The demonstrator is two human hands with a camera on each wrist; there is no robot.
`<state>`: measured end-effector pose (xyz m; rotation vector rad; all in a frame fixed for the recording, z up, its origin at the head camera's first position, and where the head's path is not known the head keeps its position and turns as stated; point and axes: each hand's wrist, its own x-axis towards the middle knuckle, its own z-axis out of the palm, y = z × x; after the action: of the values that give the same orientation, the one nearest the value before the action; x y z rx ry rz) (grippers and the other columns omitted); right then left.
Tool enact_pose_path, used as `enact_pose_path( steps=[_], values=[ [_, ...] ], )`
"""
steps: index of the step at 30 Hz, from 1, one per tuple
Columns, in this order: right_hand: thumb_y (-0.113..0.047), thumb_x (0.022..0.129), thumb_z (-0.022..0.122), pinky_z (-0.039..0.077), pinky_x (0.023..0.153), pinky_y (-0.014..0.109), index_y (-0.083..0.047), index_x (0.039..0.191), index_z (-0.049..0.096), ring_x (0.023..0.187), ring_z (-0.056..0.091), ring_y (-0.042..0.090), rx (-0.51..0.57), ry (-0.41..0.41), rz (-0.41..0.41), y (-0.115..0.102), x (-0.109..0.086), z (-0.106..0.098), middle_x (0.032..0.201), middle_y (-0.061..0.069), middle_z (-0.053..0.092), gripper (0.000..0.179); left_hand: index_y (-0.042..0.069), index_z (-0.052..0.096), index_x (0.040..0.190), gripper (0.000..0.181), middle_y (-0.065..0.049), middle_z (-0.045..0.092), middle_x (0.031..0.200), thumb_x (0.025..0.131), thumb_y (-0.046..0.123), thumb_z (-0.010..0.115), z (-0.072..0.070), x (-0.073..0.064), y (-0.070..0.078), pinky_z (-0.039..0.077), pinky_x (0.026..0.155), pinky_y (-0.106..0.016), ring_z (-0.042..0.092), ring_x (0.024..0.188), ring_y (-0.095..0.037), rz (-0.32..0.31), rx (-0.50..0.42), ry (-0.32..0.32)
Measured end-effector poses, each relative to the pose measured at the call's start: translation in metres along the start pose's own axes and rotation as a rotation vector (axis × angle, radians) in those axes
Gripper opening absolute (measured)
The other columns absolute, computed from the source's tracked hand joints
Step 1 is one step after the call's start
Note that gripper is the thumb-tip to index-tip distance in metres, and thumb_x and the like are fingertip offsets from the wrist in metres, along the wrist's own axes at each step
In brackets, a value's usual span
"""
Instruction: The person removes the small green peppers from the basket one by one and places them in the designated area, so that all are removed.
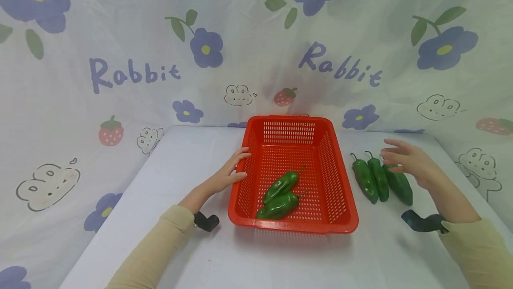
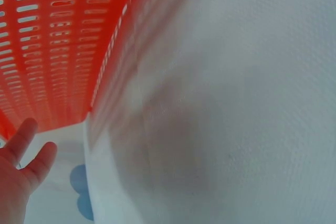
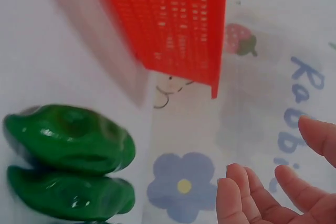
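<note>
A red plastic basket [image 1: 294, 225] with slotted walls stands on the white table. Two green peppers [image 1: 280, 186] lie inside it, near its front left corner. My left hand [image 1: 224, 174] is at the basket's left rim, fingertips right at the edge, fingers loosely spread. To the right of the basket, three more green peppers [image 1: 364, 180] lie side by side with their stems pointing away from me. Above the rightmost of these hovers my right hand [image 1: 410, 162], its fingers relaxed and apart, holding nothing. The right wrist view shows two of these peppers [image 3: 71, 137] beside the hand.
A white cloth [image 1: 256, 48] printed with purple flowers, strawberries and rabbits hangs behind the table [image 1: 192, 253] and at its sides. Dark wrist mounts [image 1: 422, 222] sit at both sleeve cuffs.
</note>
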<state>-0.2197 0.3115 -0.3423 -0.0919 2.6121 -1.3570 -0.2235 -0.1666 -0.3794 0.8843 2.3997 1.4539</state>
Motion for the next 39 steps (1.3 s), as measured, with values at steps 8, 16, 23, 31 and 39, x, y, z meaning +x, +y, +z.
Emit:
enact_pose_path(
  steps=[8,16,23,31,39],
  values=[
    [-0.034,0.093,0.049,0.052,0.078,0.025,-0.002,0.146,0.01,0.086,0.054,-0.008,0.094,-0.082,-0.022,-0.026,-0.001,0.008,0.139,0.031,0.031,0.072,-0.008,0.025,0.137,0.057,-0.021,0.008,0.149,0.086,0.004,0.045,0.0,0.001,-0.002,0.035,0.098,-0.056,0.015,0.134,-0.04,0.017,-0.01,-0.008],
    [-0.031,0.094,0.048,0.051,0.085,0.037,-0.006,0.147,0.008,0.092,0.056,-0.006,0.134,-0.144,-0.061,-0.047,-0.001,0.012,0.141,0.029,0.03,0.071,-0.008,0.024,0.137,0.057,-0.021,0.007,0.149,0.086,0.004,0.045,0.001,0.001,-0.004,0.036,0.098,-0.056,0.015,0.134,-0.04,0.028,-0.017,-0.003],
    [-0.029,0.093,0.051,0.052,0.084,0.036,-0.005,0.146,0.013,0.101,0.058,0.009,0.162,-0.173,-0.088,-0.07,0.0,0.023,0.14,0.028,0.032,0.07,-0.009,0.024,0.137,0.057,-0.022,0.007,0.149,0.086,0.004,0.045,0.001,0.001,-0.003,0.037,0.097,-0.056,0.016,0.133,-0.041,0.033,-0.02,-0.003],
    [-0.028,0.089,0.057,0.049,0.086,0.044,-0.008,0.146,0.013,0.116,0.048,0.039,0.162,-0.203,-0.08,-0.094,0.007,0.041,0.139,0.028,0.035,0.076,-0.008,0.024,0.138,0.056,-0.021,0.007,0.149,0.087,0.004,0.045,0.001,0.001,-0.003,0.035,0.098,-0.057,0.015,0.134,-0.04,0.024,-0.021,0.001],
    [-0.029,0.088,0.059,0.048,0.088,0.045,-0.008,0.146,0.015,0.12,0.044,0.042,0.185,-0.23,-0.064,-0.11,0.016,0.06,0.138,0.027,0.035,0.076,-0.007,0.024,0.138,0.056,-0.02,0.006,0.149,0.087,0.002,0.044,0.001,0.001,-0.003,0.034,0.099,-0.057,0.014,0.134,-0.04,0.019,-0.029,0.001]
  ],
)
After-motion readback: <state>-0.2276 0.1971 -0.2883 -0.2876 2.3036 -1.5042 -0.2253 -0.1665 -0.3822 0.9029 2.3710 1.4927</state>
